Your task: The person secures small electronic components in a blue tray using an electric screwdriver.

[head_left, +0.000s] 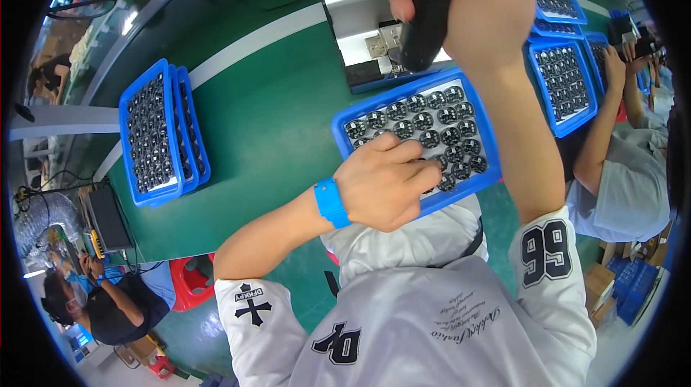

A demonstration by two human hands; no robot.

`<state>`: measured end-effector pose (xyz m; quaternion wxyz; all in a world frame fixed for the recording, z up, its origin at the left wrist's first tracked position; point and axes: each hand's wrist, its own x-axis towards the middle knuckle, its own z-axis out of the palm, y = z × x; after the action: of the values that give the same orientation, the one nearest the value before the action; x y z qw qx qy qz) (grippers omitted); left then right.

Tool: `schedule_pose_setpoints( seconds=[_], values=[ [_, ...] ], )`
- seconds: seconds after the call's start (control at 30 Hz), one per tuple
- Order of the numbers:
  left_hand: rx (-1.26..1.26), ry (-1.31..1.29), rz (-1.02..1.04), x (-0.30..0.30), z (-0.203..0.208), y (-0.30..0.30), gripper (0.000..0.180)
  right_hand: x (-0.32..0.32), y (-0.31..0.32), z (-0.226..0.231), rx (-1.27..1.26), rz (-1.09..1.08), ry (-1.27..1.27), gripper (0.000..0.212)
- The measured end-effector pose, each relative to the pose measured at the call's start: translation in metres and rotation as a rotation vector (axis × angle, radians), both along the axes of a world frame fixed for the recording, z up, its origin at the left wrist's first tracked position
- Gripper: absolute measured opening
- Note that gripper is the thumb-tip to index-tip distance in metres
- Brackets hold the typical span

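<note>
Head view: right grip (pixel 491 24) holds black tool (pixel 433 9), long axis down-left; left grip (pixel 381 182) unclear.

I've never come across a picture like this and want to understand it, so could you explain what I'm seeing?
There's no robot here, just a person's two bare hands. A wide fisheye camera on their head looks down, which is why straight edges curve. On the green table sits a blue tray of shiny dark round parts, with stacked blue trays to the left. The left hand, wearing a blue wristband, reaches over the nearer tray; its fingertips are partly hidden, so I can't tell whether it grips a part. The right hand holds a black object I can't identify.
</note>
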<state>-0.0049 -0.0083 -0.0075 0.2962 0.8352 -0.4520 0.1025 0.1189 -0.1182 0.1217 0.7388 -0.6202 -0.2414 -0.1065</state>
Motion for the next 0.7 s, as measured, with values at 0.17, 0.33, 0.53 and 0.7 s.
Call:
schedule_pose_setpoints(
  seconds=[0.17, 0.33, 0.53, 0.7],
  values=[
    [-0.068, 0.047, 0.002, -0.001, -0.002, 0.0, 0.024, -0.024, -0.083, -0.024, 0.21, 0.577, 0.188, 0.118],
    [-0.022, 0.113, -0.073, 0.01, 0.005, -0.002, 0.049, -0.051, -0.141, -0.05, 0.212, 0.894, -0.06, 0.135],
    [-0.065, 0.181, -0.005, 0.003, -0.001, 0.004, 0.052, -0.096, -0.11, -0.06, 0.224, 0.374, 0.118, 0.113],
    [-0.053, 0.182, -0.023, 0.005, 0.0, 0.0, 0.048, -0.092, -0.116, -0.07, 0.173, 0.396, 0.13, 0.118]
  ],
)
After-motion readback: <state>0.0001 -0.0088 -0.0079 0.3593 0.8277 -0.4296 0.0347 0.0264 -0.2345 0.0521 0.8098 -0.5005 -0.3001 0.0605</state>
